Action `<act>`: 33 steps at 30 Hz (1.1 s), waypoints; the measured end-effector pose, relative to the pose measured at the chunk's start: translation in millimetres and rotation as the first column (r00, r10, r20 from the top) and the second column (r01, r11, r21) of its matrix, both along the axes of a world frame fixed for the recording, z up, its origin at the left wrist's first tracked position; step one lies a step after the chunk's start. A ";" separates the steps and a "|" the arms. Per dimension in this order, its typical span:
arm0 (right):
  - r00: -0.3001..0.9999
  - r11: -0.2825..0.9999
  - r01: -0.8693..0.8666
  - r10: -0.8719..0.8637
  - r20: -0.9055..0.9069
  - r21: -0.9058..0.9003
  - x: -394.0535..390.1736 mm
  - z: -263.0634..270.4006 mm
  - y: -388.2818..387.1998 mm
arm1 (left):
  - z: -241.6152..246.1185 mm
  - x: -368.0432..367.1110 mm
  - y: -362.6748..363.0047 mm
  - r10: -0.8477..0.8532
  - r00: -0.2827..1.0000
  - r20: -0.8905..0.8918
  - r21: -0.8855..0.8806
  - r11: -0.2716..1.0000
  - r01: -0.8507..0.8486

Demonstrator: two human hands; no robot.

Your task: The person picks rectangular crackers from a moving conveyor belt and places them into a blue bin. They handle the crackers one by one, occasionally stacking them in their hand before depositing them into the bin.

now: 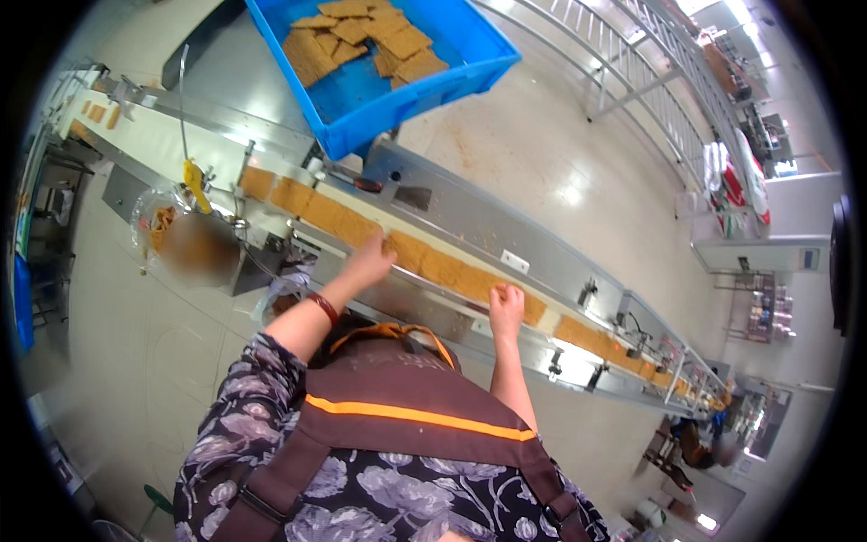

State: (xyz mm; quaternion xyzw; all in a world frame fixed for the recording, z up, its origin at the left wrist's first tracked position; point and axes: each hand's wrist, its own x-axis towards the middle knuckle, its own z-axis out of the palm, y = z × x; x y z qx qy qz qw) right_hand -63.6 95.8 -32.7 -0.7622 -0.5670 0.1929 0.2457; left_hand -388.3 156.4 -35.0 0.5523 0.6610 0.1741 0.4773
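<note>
A row of flat brown food slabs, their surface grainy, lies end to end along a narrow conveyor belt in front of me. My left hand reaches over the near rail, its fingertips on the slabs close to a seam. Further right, my right hand is at the near edge of the same row, fingers curled in. Whether either hand pinches a slab or only touches it is hidden by the fingers. Beyond the belt, a blue plastic crate contains several broken slabs.
Metal side rails border the belt. A yellow-handled valve stands at left, near a plastic-lined container of scraps. Small cut pieces lie on the far-left belt. Metal racks stand across the floor; a person is at far right.
</note>
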 end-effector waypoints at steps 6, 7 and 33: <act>0.998 1.000 -0.019 0.018 -0.066 -0.007 13.7 -6.5 3.3 | 115.7 -6.2 19.8 -0.335 0.903 0.268 0.208 0.936 0.285; 0.997 1.000 -0.020 0.019 -0.070 -0.010 16.1 -4.8 3.8 | 145.8 -11.9 38.9 -0.367 0.839 0.402 0.196 0.930 0.312; 0.984 0.985 0.171 -0.172 -0.040 -0.035 39.4 0.4 -32.0 | 119.6 -68.4 406.0 0.624 0.662 0.415 -0.216 0.774 -0.594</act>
